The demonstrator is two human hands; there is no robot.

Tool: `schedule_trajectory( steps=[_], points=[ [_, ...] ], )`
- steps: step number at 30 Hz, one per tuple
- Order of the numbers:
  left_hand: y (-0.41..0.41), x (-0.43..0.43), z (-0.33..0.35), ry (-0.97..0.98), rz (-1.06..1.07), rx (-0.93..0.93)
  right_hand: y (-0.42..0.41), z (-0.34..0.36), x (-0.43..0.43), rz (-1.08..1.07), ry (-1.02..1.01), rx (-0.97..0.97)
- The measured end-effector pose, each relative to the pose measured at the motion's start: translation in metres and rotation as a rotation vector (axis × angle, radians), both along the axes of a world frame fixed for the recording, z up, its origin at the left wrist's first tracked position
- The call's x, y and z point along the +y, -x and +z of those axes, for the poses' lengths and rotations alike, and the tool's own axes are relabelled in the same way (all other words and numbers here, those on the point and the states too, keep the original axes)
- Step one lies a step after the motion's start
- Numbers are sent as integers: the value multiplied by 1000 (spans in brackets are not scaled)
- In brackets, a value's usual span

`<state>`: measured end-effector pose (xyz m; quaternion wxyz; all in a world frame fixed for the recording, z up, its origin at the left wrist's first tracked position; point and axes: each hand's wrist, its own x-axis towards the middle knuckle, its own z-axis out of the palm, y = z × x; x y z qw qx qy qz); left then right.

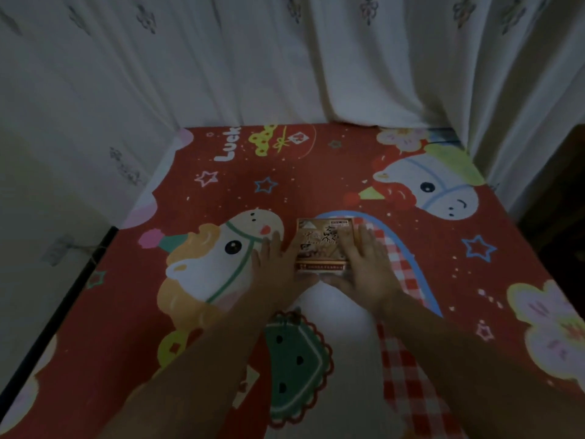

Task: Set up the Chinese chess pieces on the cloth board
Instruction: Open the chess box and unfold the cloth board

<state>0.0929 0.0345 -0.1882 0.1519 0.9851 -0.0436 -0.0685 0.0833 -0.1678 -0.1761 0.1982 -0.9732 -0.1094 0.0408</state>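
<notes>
We're in a home, and we read it as a bedroom. Evidence: a red printed cover (221, 201) lies flat over a broad surface, with cartoon horses, stars, flowers and the word "Luck" on it. That's household textile, not workplace kit. A white curtain (285, 58) with small embroidered motifs hangs in folds right behind the far edge and wraps round the right side. There's a plain pale wall (38, 185) on the left, with what looks like a socket (58, 250) and a thin cable. A dark frame edge (63, 299) runs along the cover's left side. Dark furniture (557, 201) on the right is too dim to identify. A small printed box (323, 245) lies on the cover. Low indoor light.
</notes>
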Motion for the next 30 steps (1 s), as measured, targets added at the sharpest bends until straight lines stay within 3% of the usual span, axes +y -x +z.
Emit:
schedule_trajectory(
  steps=[7, 19, 30],
  points=[
    [-2, 7, -21, 89, -126, -84, -9, -37, -4, 21, -61, -117],
    [2, 8, -34, 134, -157, -188, -16, -61, -9, 61, -136, -322],
    [7, 5, -32, 178, -181, -233, -6, -60, -8, -35, -139, -292]
  ],
)
